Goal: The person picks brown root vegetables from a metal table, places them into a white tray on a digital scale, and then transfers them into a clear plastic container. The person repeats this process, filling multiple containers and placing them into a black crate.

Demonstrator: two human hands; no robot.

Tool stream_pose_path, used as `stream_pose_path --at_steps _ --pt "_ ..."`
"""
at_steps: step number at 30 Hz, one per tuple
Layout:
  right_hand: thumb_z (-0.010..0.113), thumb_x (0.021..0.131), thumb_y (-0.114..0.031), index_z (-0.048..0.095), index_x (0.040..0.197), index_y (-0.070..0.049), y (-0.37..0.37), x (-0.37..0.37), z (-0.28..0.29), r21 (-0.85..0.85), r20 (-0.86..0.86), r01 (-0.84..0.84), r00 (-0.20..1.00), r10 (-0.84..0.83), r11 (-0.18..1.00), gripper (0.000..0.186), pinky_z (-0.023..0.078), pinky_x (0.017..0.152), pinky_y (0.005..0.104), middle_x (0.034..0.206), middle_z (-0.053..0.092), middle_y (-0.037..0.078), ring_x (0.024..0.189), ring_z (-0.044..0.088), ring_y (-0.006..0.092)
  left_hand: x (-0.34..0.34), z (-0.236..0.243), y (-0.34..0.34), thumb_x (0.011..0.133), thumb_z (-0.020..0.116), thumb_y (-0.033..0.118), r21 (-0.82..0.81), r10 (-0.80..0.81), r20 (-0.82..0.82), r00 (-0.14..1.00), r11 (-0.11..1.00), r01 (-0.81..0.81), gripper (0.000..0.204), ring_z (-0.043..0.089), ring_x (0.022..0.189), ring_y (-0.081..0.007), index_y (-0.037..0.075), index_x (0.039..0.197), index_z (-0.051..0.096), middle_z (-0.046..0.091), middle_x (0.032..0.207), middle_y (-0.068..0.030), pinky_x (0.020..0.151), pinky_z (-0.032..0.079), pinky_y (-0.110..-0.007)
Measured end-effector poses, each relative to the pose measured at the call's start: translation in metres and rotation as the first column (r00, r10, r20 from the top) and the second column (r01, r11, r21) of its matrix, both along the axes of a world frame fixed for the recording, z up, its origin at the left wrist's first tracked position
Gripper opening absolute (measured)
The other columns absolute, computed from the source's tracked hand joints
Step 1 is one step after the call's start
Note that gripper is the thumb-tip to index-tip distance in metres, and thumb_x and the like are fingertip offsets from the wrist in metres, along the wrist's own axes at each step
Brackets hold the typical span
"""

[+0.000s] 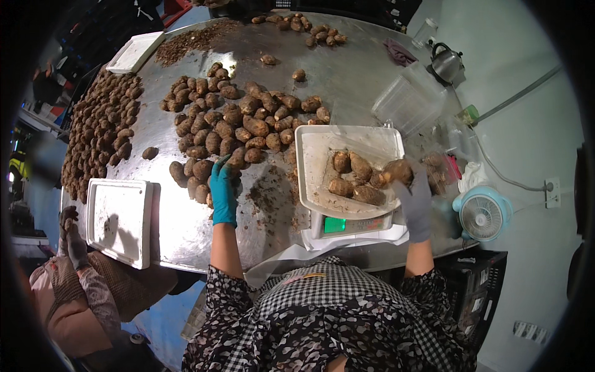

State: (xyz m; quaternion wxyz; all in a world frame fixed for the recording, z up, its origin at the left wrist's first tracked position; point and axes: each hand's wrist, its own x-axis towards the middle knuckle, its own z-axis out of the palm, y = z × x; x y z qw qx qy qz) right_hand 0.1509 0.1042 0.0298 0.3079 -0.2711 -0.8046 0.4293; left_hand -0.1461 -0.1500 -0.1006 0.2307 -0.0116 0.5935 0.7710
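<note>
Brown taro roots (257, 126) lie heaped in the middle of the metal table. At the near edge of this heap is my left hand (223, 192) in a teal glove, its fingers stretched over the roots and holding none that I can see. My right hand (416, 204), in a grey glove and slightly blurred, grips a taro root (397, 171) over the right side of a white tray (308, 192). Several taro roots (361, 167) lie in that tray, which rests on a weighing scale (364, 224) with a lit green display.
Many smaller taros (102, 127) cover the table's left side. An empty white tray (119, 222) sits near a co-worker's gloved hands (74, 239). At right are clear plastic containers (409, 99), a kettle (446, 63) and a small blue fan (482, 217).
</note>
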Motion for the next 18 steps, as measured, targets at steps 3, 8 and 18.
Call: stream_pose_path --at_steps 3,8,18 --pt "0.065 0.079 -0.01 0.048 0.121 0.002 0.008 0.008 -0.001 0.068 0.005 0.087 0.996 -0.087 0.994 0.047 0.045 0.087 0.0315 0.104 0.058 0.012 0.094 0.058 0.0178 0.019 0.015 0.003 0.093 0.05 0.035 0.01 -0.052 -0.057 0.997 0.999 0.052 0.036 0.054 0.062 -0.0112 0.008 0.115 0.058 0.061 0.081 -0.005 0.051 0.04 -0.024" --pt "0.067 0.08 -0.023 0.051 0.119 0.0 -0.026 -0.037 0.002 0.276 0.226 -0.091 0.974 0.027 0.957 0.048 0.046 0.087 0.0379 0.109 0.059 0.015 0.097 0.058 0.0293 0.061 0.051 0.032 0.093 0.05 0.041 0.019 -0.188 -0.159 0.969 0.981 0.194 0.043 0.055 0.068 -0.0093 0.008 0.119 0.056 0.063 0.091 -0.0033 0.059 0.044 -0.023" --pt "0.063 0.08 -0.027 0.057 0.105 -0.004 -0.007 -0.033 -0.027 0.634 0.276 -0.065 0.95 -0.148 0.77 0.035 0.044 0.081 0.0411 0.09 0.06 0.012 0.093 0.055 0.0315 0.082 0.071 0.016 0.093 0.052 0.036 0.032 -0.114 -0.222 0.968 0.992 0.124 0.039 0.056 0.072 -0.0088 0.01 0.121 0.055 0.063 0.097 -0.0032 0.067 0.048 -0.023"
